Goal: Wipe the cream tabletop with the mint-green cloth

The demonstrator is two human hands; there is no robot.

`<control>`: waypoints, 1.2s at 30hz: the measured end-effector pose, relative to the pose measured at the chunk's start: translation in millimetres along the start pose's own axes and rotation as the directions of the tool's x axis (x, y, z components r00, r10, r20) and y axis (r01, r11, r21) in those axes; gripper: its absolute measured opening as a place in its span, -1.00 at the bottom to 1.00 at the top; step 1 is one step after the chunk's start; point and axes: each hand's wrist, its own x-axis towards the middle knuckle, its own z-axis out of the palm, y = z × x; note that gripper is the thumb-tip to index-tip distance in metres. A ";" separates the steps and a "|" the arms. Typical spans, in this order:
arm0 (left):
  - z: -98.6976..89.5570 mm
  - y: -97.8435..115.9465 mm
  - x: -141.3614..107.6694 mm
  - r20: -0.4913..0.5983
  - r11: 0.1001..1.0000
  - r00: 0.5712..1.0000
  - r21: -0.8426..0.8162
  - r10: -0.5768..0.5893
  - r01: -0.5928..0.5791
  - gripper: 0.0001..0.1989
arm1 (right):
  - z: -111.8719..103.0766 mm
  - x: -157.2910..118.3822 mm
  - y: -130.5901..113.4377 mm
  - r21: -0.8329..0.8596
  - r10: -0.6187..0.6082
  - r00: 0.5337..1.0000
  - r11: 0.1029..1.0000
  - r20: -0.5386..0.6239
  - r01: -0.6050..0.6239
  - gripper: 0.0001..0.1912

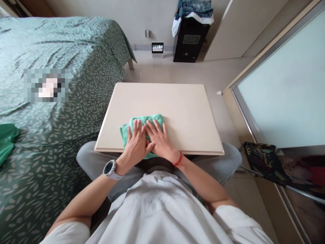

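A cream rectangular tabletop point(177, 108) lies in front of me. On its near left part is a folded green cloth point(147, 119), whose near edge reaches the table's front edge. My left hand point(136, 142), with a watch at the wrist, rests flat on the cloth with its fingers spread. Beside it my right hand point(159, 139), a red string on the wrist, also lies flat on the cloth, fingers apart. The two hands touch or nearly touch near the thumbs. Neither hand grips the cloth.
A bed with a green leaf-patterned sheet point(101, 67) stands at the left, with a green fabric point(7, 139) on it. Behind the table are a small screen point(157, 49) and a black cabinet point(190, 39) topped with clothes. A frosted sliding door point(286, 81) is at the right.
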 end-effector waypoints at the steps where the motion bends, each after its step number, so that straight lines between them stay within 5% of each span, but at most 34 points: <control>1: 4.9 15.5 13.8 0.027 0.997 0.998 -0.050 0.061 -0.060 -0.12 | -3.0 -12.9 16.3 -0.017 0.050 0.999 0.999 -0.011 -0.050 -0.27; 6: 24.3 110.2 84.2 0.113 0.941 0.955 -0.238 0.274 -0.242 0.00 | -13.6 -83.2 103.0 -0.126 0.328 0.940 0.933 -0.092 -0.338 -0.28; 10: 28.4 179.5 131.1 0.165 0.915 0.930 -0.303 0.328 -0.268 -0.13 | -18.1 -125.7 163.3 -0.089 0.464 0.862 0.868 -0.206 -0.489 -0.30; 15: 40.3 205.6 163.4 0.071 0.886 0.903 -0.239 0.423 -0.396 -0.34 | -21.8 -129.2 192.3 0.055 0.642 0.729 0.758 -0.237 -0.650 -0.25; 18: 45.9 187.3 166.9 0.066 0.873 0.884 -0.207 0.463 -0.442 -0.30 | -22.6 -111.6 180.5 -0.033 0.665 0.710 0.724 -0.234 -0.689 -0.24; 23: 37.1 116.2 155.1 0.036 0.905 0.918 -0.182 0.396 -0.384 -0.23 | -17.9 -53.0 136.3 -0.182 0.547 0.809 0.791 -0.214 -0.584 -0.23; 31: 4.4 -44.1 89.4 -0.010 0.991 0.998 -0.118 0.060 -0.061 -0.17 | -2.1 78.1 21.5 -0.037 0.275 0.961 0.960 -0.035 -0.276 -0.25; 36: -11.1 -109.5 36.3 -0.063 0.979 0.982 -0.106 -0.179 0.172 -0.13 | 6.7 128.7 -42.5 -0.006 0.007 0.999 1.000 0.040 -0.007 -0.25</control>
